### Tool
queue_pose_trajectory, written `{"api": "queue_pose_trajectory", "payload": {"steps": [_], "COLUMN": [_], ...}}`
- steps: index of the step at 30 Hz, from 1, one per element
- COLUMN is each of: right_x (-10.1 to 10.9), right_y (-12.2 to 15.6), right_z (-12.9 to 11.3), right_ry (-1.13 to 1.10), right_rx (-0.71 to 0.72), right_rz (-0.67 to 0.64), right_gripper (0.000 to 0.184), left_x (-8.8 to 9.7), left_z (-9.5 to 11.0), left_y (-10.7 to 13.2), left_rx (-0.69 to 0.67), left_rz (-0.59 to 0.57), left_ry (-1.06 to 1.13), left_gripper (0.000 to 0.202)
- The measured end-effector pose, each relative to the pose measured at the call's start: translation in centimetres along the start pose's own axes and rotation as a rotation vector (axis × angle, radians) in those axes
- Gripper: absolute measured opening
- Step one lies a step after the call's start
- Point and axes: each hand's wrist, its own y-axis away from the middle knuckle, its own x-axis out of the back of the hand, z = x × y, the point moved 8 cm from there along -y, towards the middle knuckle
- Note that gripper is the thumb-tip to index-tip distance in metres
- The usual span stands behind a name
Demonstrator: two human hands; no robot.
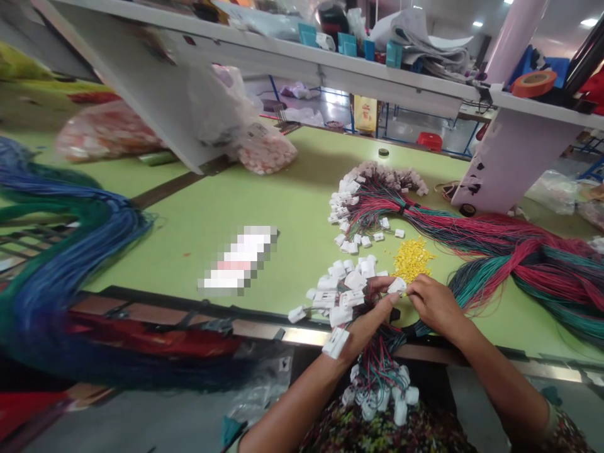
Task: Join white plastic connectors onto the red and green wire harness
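Observation:
My left hand (367, 321) is closed around a bunch of red and green wires with white plastic connectors (340, 292) at the near edge of the green table (198, 220). One white connector (397, 285) sits at its fingertips. My right hand (431, 302) pinches at that same connector; what is between its fingers is too small to name. A small heap of yellow pieces (411, 258) lies just beyond both hands. More wired connectors (382, 390) hang down over the table edge onto my lap.
A long red and green wire bundle (519, 251) with white connectors runs right across the table. Blue and green wires (51, 251) lie at the left. Bags of parts (267, 151) sit at the back under a grey shelf (330, 66). An orange tape roll (533, 82) rests on the shelf.

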Motion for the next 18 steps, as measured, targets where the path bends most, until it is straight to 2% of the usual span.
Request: {"api": "queue_pose_trajectory", "payload": {"steps": [5,12,18], "right_x": [-0.08,-0.33,-0.44], "right_y": [0.12,-0.17,-0.25], "right_z": [-0.28,-0.7,-0.3], "right_ry": [-0.07,-0.113,-0.078], "right_rx": [0.047,0.115,0.078], "right_rz": [-0.072,-0.071,-0.052], "right_gripper": [0.016,0.019,0.013], "left_x": [0.52,0.4,0.44], "left_z": [0.32,-0.01,-0.01], "left_y": [-0.02,0.17,0.32], "left_rx": [0.012,0.05,0.087], "left_rz": [0.037,0.034,0.02], "left_ry": [-0.019,0.01,0.003], "left_gripper": [0.03,0.026,0.031]}}
